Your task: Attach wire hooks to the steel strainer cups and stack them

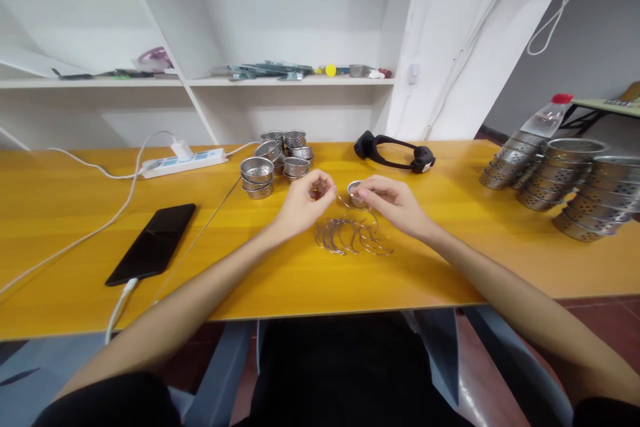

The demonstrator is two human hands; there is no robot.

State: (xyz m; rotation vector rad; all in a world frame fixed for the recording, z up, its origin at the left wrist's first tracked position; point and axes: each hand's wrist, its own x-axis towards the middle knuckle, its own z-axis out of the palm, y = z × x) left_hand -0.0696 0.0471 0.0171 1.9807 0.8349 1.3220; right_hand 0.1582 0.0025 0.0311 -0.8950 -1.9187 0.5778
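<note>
My right hand (391,203) is closed around a small perforated metal cup (355,191), held just above the yellow table (75,213). My left hand (305,199) pinches a thin wire handle (339,199) whose end reaches toward that cup. Below both hands lies a loose pile of curved wire handles (353,239). Behind my left hand stands a cluster of several small metal cups (277,161), some stacked.
Long stacks of metal cups (555,183) lie at the right, beside a plastic bottle (545,119). A black phone (153,242) on a cable, a white power strip (183,161) and a black headband device (395,150) rest on the table. Shelves (280,80) hold tools behind.
</note>
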